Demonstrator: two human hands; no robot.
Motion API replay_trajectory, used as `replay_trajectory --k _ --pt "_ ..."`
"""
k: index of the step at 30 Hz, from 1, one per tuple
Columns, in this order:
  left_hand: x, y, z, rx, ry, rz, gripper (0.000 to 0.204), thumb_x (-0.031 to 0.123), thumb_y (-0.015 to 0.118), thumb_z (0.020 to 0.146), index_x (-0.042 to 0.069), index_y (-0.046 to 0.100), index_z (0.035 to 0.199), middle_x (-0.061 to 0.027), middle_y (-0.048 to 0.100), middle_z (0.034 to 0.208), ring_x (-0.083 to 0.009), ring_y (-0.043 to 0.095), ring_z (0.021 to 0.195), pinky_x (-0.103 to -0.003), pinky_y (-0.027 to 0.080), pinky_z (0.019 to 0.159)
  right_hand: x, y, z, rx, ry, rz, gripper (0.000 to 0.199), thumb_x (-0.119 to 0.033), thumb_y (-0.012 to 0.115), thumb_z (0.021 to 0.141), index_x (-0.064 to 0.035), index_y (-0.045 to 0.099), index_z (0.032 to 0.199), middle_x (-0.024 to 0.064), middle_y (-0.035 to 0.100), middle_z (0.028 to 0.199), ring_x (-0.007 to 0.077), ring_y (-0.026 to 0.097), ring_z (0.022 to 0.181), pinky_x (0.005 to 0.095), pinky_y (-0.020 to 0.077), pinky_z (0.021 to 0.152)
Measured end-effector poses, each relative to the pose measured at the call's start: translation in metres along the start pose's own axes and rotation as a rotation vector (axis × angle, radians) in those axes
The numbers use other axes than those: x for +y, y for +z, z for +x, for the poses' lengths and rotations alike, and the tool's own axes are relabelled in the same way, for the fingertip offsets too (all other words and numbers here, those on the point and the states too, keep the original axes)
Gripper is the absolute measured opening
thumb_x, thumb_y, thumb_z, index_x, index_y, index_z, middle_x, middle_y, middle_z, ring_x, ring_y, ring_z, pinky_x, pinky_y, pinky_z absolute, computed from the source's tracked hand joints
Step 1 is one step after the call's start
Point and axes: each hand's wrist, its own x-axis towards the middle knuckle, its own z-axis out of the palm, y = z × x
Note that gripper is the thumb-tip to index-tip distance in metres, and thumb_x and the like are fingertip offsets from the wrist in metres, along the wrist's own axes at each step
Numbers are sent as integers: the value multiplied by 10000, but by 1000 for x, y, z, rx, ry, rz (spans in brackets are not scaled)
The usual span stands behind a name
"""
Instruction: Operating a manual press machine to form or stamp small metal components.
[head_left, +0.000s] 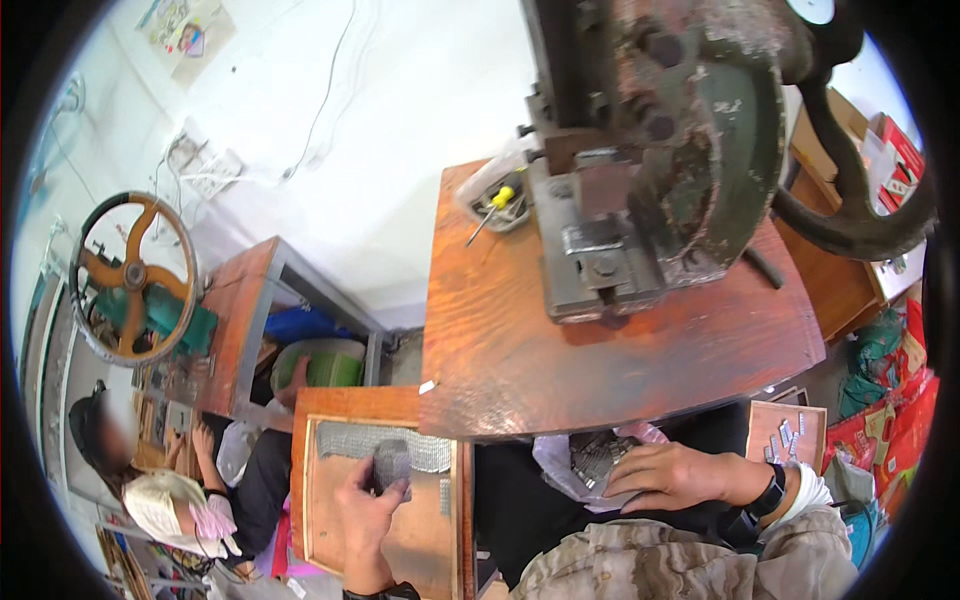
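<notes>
My left hand is closed around a grey block of small metal pieces, its thumb and fingers gripping the sides. Below it is a shallow wooden tray. Tight rows of small metal pieces line the tray's far side, and a short column of them lies by its right edge. My right hand rests at an open plastic bag in my lap, fingers bent down and pressed together over loose metal pieces. Its fingertips are partly hidden, so what they pinch is unclear.
A heavy green-black press stands on the wooden table ahead. Beside it, a yellow-handled screwdriver lies across a plastic container. A small wooden box with metal pieces is at right. A co-worker sits at left near a handwheel.
</notes>
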Motion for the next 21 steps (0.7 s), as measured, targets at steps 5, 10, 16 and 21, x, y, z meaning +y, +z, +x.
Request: replay_trajectory --k 5,10,16,21 --pt "123 135 16 -535 626 445 535 142 776 634 -29 603 1111 -144 655 964 -235 641 870 -331 506 770 2 -54 -4 362 80 -149 270 -112 738 713 -44 652 960 102 645 949 303 607 886 388 510 766" --pt "117 211 20 -711 840 581 506 153 719 642 2 596 1109 -170 609 946 -365 557 931 -432 457 830 37 -64 -12 465 214 -306 399 -183 755 693 -39 628 1043 130 602 1080 349 551 1033 425 469 864" --pt "94 210 14 -604 921 434 659 136 708 676 -26 456 1262 -219 516 1123 -385 469 1057 -437 396 921 53 -57 30 222 458 -722 945 -537 708 664 16 358 1346 228 356 1366 423 271 1301 589 235 1037" --pt "81 213 14 -500 1012 349 687 100 714 664 -31 431 1277 -234 492 1161 -400 457 1065 -447 380 935 49 -33 65 194 499 -692 970 -593 627 717 62 311 1358 256 358 1359 426 261 1297 604 160 1044"
